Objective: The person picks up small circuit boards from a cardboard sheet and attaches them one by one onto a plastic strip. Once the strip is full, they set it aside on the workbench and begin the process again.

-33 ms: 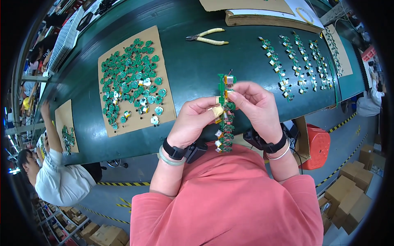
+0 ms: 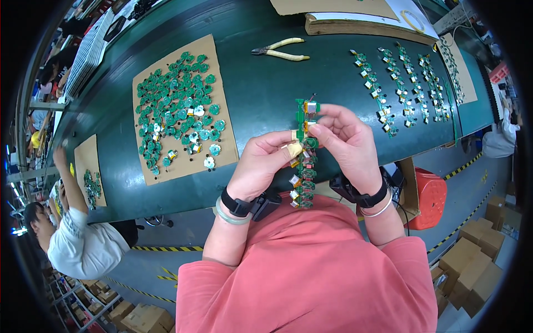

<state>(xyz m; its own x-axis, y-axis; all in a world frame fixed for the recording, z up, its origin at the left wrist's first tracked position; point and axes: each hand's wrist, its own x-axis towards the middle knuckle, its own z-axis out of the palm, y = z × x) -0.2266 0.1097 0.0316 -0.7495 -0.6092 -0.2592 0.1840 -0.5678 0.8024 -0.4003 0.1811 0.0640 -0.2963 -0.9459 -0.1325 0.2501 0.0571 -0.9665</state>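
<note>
Pinched a narrow green circuit-board strip (image 2: 308, 166) with white-and-yellow blocks (image 2: 311, 107) in left hand (image 2: 257, 164) and right hand (image 2: 348, 147), over the dark green table edge (image 2: 177, 201). Seemed partway through, given loose round green boards (image 2: 180, 115) on brown cardboard (image 2: 229, 152) at left and similar green strips (image 2: 394, 74) at right, but could not tell finished from waiting.

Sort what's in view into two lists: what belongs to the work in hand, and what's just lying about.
Work in hand:
- green board strip, between left hand and right hand
- probably the similar board strips at right
- probably the loose green boards

Apparently lying about:
- pliers, untouched
- red plastic object
- cardboard boxes
</note>
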